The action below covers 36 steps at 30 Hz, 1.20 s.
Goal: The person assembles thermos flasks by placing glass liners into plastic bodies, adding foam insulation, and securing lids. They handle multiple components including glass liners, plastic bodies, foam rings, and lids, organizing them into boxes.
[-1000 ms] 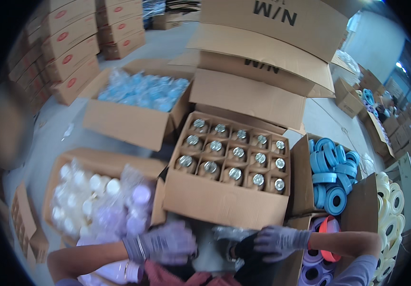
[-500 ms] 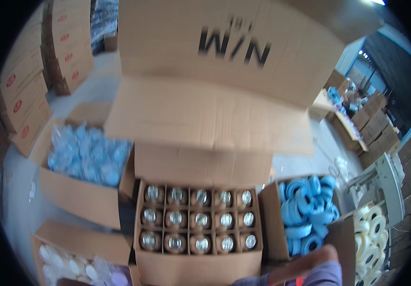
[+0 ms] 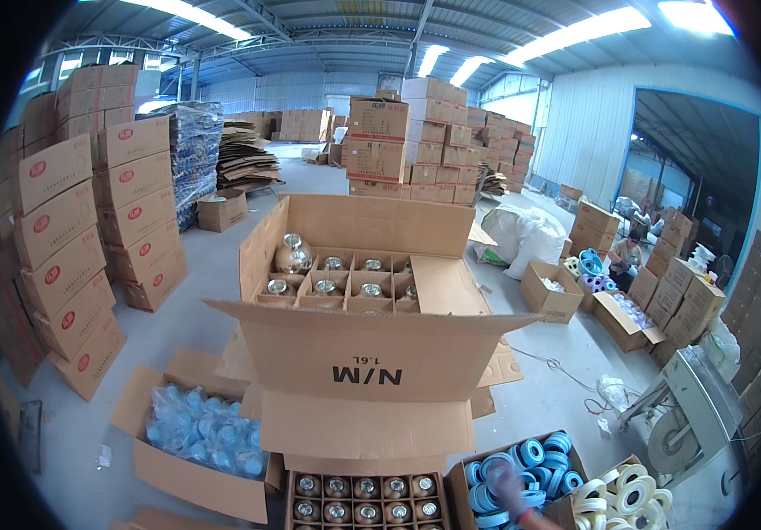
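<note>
My right hand (image 3: pixel 508 492), blurred by motion, reaches over a carton of blue plastic rings (image 3: pixel 532 453) at the lower right. Its fingers are too smeared to show whether they grip a ring. Left of it, a divided carton (image 3: pixel 365 473) holds rows of silvery bottles (image 3: pixel 365 487) standing upright, each in its own cell. Cream rings (image 3: pixel 635 493) fill another carton at the far right. My left hand is out of view.
Behind stands another open carton (image 3: pixel 358 353) of bottles, one bottle (image 3: pixel 293 256) raised above the rest. Blue bagged caps (image 3: pixel 199 433) lie in a carton at left. Stacked cartons (image 3: pixel 63 256) rise further left. A grey-green machine (image 3: pixel 694 406) and a seated person (image 3: pixel 628 256) are at right.
The view has tilted up, so the cartons appear lower and more of the warehouse shows. My right hand has moved forward from the lower edge to over the blue rings.
</note>
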Available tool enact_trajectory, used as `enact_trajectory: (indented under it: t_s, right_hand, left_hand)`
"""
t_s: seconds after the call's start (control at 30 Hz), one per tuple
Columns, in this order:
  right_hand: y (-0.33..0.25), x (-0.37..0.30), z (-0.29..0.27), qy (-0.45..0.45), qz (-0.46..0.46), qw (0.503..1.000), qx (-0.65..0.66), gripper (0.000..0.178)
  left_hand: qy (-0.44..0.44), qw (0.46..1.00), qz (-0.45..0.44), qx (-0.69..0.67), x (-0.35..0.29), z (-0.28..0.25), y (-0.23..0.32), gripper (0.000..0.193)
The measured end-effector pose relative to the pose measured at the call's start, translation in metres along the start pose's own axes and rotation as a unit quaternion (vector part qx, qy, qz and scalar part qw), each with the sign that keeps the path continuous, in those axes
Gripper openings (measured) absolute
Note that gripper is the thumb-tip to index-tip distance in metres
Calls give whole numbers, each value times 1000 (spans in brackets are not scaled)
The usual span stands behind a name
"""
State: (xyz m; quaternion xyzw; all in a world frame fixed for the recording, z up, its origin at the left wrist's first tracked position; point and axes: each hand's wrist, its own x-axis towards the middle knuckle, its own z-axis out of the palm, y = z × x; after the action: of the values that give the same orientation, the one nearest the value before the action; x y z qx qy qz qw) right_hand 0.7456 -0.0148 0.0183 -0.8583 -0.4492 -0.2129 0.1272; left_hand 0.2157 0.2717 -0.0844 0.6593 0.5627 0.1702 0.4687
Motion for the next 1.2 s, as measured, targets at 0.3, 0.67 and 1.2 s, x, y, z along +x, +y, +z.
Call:
enact_trajectory:
  t_s: [0.3, 0.67, 1.2]
  right_hand:
    - [-48, 330, -285, -79, -48, 941, 326, 23]
    - [-67, 307, -132, -353, -90, 931, 32, 54]
    - [-84, 270, -25, -112, 116, 977, 136, 45]
  left_hand:
    - [319, 797, 503, 99, 15, -169, 469, 25]
    - [281, 726, 440, 447, 252, -148, 502, 42]
    - [-29, 975, 61, 214, 311, -150, 454, 48]
